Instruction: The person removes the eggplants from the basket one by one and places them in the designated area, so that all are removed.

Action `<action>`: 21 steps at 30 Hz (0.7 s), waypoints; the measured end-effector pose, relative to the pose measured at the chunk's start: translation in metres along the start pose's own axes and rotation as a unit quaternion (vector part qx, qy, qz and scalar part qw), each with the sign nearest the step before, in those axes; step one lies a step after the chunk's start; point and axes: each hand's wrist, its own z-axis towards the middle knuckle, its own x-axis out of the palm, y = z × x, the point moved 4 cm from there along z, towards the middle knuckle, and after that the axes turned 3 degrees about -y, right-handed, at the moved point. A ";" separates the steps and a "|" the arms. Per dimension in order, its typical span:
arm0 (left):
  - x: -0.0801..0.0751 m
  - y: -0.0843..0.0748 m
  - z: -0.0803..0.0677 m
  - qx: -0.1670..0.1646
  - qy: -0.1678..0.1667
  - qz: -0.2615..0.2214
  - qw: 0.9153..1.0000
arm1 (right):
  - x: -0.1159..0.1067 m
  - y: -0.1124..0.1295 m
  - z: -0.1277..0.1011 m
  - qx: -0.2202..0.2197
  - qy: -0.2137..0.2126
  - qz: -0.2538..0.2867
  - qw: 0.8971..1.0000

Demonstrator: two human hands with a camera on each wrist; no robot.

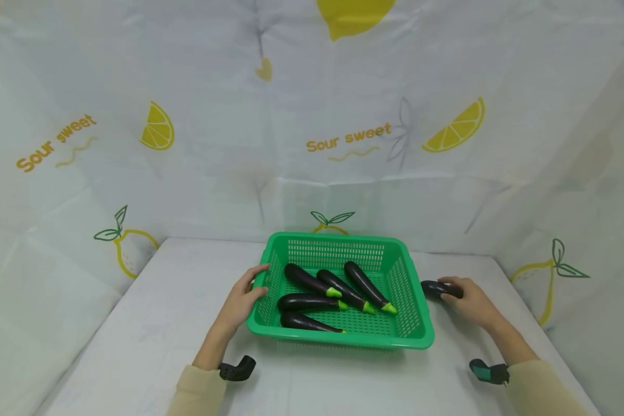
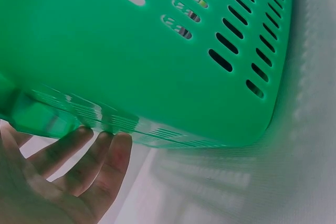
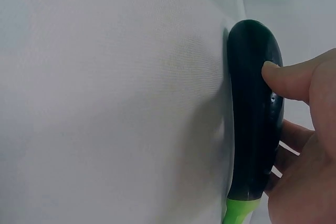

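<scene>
A green plastic basket [image 1: 338,341] with slotted walls stands on the white-covered table, and several dark purple eggplants [image 1: 305,301] with green stem ends lie inside it. My left hand [image 1: 237,303] holds the basket's left rim. In the left wrist view, its fingers [image 2: 107,169] touch the basket's outer side under the rim. To the right of the basket, my right hand [image 1: 473,301] grips another eggplant [image 3: 253,114] between thumb and fingers. That eggplant lies along the table surface, its rounded end towards the basket and its green stem end near the bottom of the right wrist view.
A white cloth [image 1: 213,190] printed with lemons and lettering hangs behind the table and at both sides. The table's white cover [image 1: 151,341] shows around the basket. A dark device is worn on each wrist.
</scene>
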 end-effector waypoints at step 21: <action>0.000 -0.001 0.000 -0.002 -0.004 0.002 1.000 | -0.025 0.027 -0.004 -0.024 -0.043 -0.021 0.999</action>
